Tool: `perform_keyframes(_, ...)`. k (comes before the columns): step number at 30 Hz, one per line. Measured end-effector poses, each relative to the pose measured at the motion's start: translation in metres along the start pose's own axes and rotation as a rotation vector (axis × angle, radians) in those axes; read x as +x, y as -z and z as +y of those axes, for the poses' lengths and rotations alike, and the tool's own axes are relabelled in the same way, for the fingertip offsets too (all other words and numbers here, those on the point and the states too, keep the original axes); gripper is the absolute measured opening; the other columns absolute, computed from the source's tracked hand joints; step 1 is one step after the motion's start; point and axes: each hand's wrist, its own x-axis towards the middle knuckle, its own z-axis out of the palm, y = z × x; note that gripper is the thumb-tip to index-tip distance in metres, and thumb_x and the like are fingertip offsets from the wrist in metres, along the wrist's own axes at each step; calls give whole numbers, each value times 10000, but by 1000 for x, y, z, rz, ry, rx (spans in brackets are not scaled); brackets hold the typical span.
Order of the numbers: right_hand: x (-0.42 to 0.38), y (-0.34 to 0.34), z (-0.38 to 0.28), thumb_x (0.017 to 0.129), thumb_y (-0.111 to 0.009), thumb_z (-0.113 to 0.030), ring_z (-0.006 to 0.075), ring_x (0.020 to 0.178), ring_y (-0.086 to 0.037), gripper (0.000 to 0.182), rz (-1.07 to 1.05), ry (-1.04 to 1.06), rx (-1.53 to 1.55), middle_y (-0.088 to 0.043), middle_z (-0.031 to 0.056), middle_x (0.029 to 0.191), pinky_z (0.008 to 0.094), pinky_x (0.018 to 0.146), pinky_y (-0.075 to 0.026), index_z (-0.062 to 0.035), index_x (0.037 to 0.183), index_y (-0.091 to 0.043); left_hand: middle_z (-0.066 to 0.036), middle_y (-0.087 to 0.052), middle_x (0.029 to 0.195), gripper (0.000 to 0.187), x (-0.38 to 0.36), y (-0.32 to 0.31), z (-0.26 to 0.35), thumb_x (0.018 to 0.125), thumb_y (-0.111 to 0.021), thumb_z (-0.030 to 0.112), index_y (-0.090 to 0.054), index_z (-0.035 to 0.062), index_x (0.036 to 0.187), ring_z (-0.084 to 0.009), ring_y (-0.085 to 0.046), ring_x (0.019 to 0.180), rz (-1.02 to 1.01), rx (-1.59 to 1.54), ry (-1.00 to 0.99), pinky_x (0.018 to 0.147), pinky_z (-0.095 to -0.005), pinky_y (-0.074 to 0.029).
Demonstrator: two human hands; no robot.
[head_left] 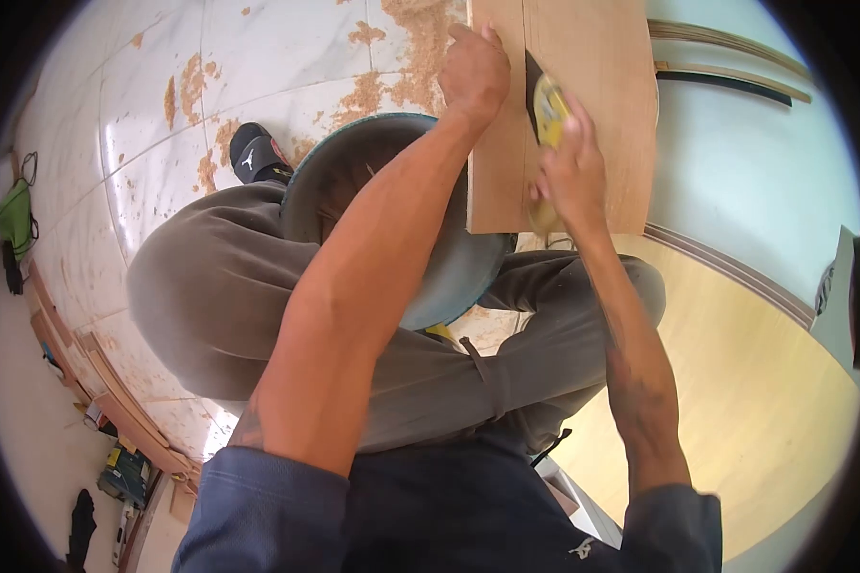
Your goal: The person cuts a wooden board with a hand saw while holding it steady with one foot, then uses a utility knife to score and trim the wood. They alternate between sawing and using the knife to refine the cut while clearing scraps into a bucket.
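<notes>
A pale wooden board extends from the top of the view toward my lap, with a long straight line running down it. My left hand is at the board's left edge, its fingers curled and pressed on it. My right hand is wrapped around the yellow handle of a hand saw, smeared by motion. A dark, triangular part like a blade shows beside the handle, along the line in the board. Under the board's near left part stands a round, dark basin-like thing, partly hidden by my left arm.
Sawdust is scattered over the white tiled floor. Thin strips lie at the upper right. Wood pieces and a green power tool are at the lower left. A pale yellow panel lies right of my legs.
</notes>
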Motion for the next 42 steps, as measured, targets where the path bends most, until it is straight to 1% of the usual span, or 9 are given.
perform_keyframes(4,44,-15,-17,1083,-337,-296,163,446,-497,453,-7,-4,27,-572,90,732,343,472,-485,-118,1487,-439,-300,-697,946,454,14,5,0,1050,-435,382,-475,-66,1114,-439,-700,921,65,45,-18,811,-524,-548)
perform_keyframes(8,-60,20,-23,1086,-315,-300,127,452,-453,465,-42,-102,29,-562,73,715,298,451,-448,-144,1513,-416,-344,-680,960,540,15,3,-5,1043,-430,419,-474,-110,1143,-513,-669,939,63,-2,-39,851,-557,-530)
perform_keyframes(14,-163,75,-29,1095,-241,-269,72,442,-357,487,-63,-168,104,-634,188,1189,243,419,-412,-144,1560,-318,-352,-675,962,545,12,8,1,1042,-431,419,-468,-117,1134,-519,-666,940,23,-17,2,857,-563,-525)
perform_keyframes(17,-25,12,0,1094,-321,-284,124,449,-497,463,1,-10,-47,-622,115,783,299,432,-468,-103,1511,-403,-358,-673,963,553,12,4,-3,1045,-422,418,-463,-125,1143,-516,-667,945,40,-26,-49,856,-564,-523)
perform_keyframes(19,32,-17,-5,1085,-356,-297,157,456,-523,457,19,26,4,-590,95,720,324,461,-482,-105,1493,-428,-360,-673,970,558,12,6,-2,1045,-421,421,-459,-127,1144,-513,-668,951,31,4,-13,853,-562,-526)
perform_keyframes(25,-49,17,-15,1089,-336,-316,115,441,-453,474,-21,-52,15,-533,55,617,289,432,-434,-116,1513,-403,-356,-675,982,557,21,12,5,1047,-415,426,-453,-121,1148,-506,-672,949,27,-16,-42,841,-551,-536)
perform_keyframes(31,-177,70,-27,1093,-306,-283,70,486,-404,466,-13,-199,43,-622,160,1235,230,439,-410,-146,1531,-382,-335,-682,958,539,14,6,-1,1048,-412,424,-460,-102,1154,-497,-679,935,29,-4,-10,830,-545,-541)
perform_keyframes(35,3,-6,12,1078,-363,-269,166,451,-534,445,54,56,-61,-647,127,791,325,465,-485,-107,1485,-437,-336,-682,949,540,12,5,-1,1047,-414,423,-461,-105,1152,-499,-679,920,42,-5,-34,825,-546,-541)
perform_keyframes(42,-3,-1,13,1078,-351,-297,167,440,-526,454,76,65,-163,-632,123,750,320,468,-475,-147,1499,-435,-345,-678,961,545,23,9,1,1042,-421,420,-477,-113,1143,-504,-670,941,52,4,-59,844,-556,-530)
